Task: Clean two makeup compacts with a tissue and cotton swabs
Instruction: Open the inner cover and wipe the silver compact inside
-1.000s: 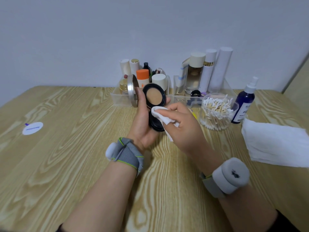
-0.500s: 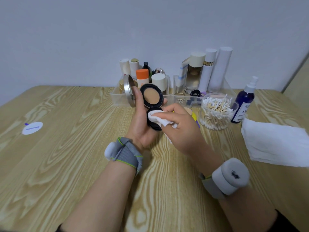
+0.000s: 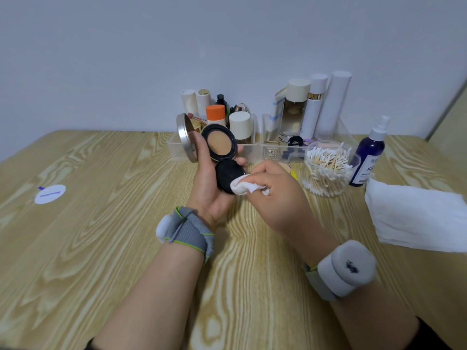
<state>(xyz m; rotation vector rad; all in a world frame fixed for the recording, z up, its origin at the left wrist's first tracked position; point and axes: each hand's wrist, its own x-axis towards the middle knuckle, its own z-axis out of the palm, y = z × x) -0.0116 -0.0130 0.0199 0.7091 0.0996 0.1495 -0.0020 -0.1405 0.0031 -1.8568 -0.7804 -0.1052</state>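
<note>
Left hand (image 3: 207, 188), round black compact (image 3: 222, 145); right hand (image 3: 275, 198), crumpled white tissue (image 3: 242, 188).

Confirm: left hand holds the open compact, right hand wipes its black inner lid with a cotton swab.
Wrong tool. The head view shows the right hand wiping the black inner lid with a white tissue, not a swab; the left hand does hold the open compact.

A light wooden desk (image 3: 101, 248) with bold grain stands against a plain pale wall (image 3: 151, 59) (bluish-grey in this soft, even light); a beige panel (image 3: 454, 117) edges the right.
</note>
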